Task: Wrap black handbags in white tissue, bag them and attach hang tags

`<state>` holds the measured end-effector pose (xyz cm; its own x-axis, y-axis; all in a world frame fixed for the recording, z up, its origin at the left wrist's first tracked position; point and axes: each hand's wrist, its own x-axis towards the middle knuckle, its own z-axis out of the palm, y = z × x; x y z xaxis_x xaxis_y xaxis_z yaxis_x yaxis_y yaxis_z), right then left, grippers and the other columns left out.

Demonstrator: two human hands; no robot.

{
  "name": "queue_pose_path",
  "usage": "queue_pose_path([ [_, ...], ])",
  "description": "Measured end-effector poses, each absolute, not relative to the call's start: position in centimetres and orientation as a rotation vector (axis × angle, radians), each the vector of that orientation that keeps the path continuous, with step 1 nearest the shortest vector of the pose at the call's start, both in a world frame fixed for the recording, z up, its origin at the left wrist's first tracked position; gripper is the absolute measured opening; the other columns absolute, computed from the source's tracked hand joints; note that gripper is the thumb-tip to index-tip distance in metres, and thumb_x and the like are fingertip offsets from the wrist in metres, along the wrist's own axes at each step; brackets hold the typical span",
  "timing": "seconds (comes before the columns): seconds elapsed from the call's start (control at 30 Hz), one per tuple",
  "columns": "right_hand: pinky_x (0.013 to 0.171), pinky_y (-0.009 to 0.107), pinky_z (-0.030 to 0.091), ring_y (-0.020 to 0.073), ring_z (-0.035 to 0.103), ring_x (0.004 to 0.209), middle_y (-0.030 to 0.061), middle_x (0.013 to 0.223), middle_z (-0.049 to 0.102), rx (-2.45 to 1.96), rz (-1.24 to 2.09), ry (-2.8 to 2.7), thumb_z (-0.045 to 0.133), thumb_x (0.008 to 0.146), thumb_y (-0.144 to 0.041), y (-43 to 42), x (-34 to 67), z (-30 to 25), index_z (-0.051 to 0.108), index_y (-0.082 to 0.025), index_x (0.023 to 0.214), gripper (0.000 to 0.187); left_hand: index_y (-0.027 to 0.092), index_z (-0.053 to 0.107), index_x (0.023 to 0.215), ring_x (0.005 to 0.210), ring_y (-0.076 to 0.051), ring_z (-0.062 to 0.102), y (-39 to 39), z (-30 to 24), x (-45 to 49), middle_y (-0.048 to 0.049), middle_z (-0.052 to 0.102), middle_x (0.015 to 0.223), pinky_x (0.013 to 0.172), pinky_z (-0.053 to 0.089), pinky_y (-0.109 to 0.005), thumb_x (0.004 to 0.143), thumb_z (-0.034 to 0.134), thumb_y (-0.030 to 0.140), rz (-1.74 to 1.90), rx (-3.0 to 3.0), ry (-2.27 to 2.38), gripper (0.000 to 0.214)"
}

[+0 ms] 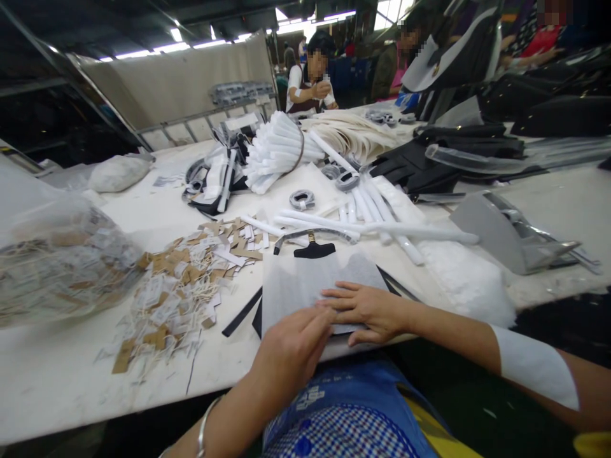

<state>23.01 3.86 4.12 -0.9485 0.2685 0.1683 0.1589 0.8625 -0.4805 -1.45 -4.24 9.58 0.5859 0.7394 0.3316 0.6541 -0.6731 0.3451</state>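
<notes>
A thin white sheet [296, 286] lies over a black handbag on the table before me. The bag's black flap tab [314, 250] with a gold clasp and a wrapped curved handle [329, 233] show beyond the sheet's far edge, and a black strap [242, 313] sticks out at the left. My right hand [370, 310] rests flat on the sheet, fingers spread toward the left. Close against its fingertips is my left hand [298, 337], its fingers pressed together over the sheet; what they hold, if anything, is hidden.
Paper tags with strings [176, 286] lie heaped at the left, beside a clear bag of tags [62, 261]. White wrapped tubes [377, 226], a bundle of white strips [272, 152] and black bag parts [420, 159] lie farther back. A co-worker [310, 79] sits across the table.
</notes>
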Motion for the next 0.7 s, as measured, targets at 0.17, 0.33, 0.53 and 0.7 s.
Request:
queue_pose_path([
  [0.17, 0.121, 0.053, 0.014, 0.0276, 0.030, 0.146, 0.0088, 0.156, 0.038, -0.354, 0.746, -2.818, 0.058, 0.092, -0.049, 4.0, 23.2, 3.9, 0.039, -0.029, 0.151, 0.065, 0.020, 0.050, 0.136, 0.122, -0.023, 0.061, 0.3, 3.2, -2.5, -0.0101, 0.065, 0.131, 0.108, 0.047, -0.047, 0.098, 0.051, 0.026, 0.651, 2.605, 1.191, 0.038],
  [0.33, 0.120, 0.046, 0.023, 0.0232, 0.034, 0.144, 0.0127, 0.155, 0.038, -0.548, 0.958, -2.703, 0.047, 0.099, -0.045, 4.3, 23.4, 3.4, 0.033, -0.022, 0.153, 0.061, 0.019, 0.046, 0.139, 0.127, -0.022, 0.057, -0.5, 0.8, -3.3, -0.0103, 0.063, 0.134, 0.112, 0.043, -0.047, 0.100, 0.048, 0.027, 0.755, 2.506, 1.253, 0.040],
  [0.53, 0.114, 0.041, 0.036, 0.0227, 0.045, 0.133, 0.0136, 0.144, 0.049, -0.719, 0.935, -2.649, 0.046, 0.100, -0.041, 4.2, 22.9, 2.8, 0.045, -0.021, 0.145, 0.050, 0.019, 0.055, 0.127, 0.127, -0.020, 0.057, -0.5, 1.1, -3.0, -0.0085, 0.065, 0.132, 0.114, 0.041, -0.045, 0.099, 0.050, 0.026, 0.792, 2.441, 1.249, 0.029],
  [0.7, 0.110, 0.042, 0.040, 0.0249, 0.049, 0.126, 0.0156, 0.137, 0.052, -0.707, 0.816, -2.701, 0.046, 0.100, -0.041, 4.2, 22.4, 2.9, 0.049, -0.019, 0.142, 0.048, 0.018, 0.056, 0.125, 0.129, -0.020, 0.055, -0.6, 1.0, -3.0, -0.0083, 0.065, 0.132, 0.115, 0.040, -0.046, 0.098, 0.052, 0.024, 0.767, 2.432, 1.227, 0.028],
])
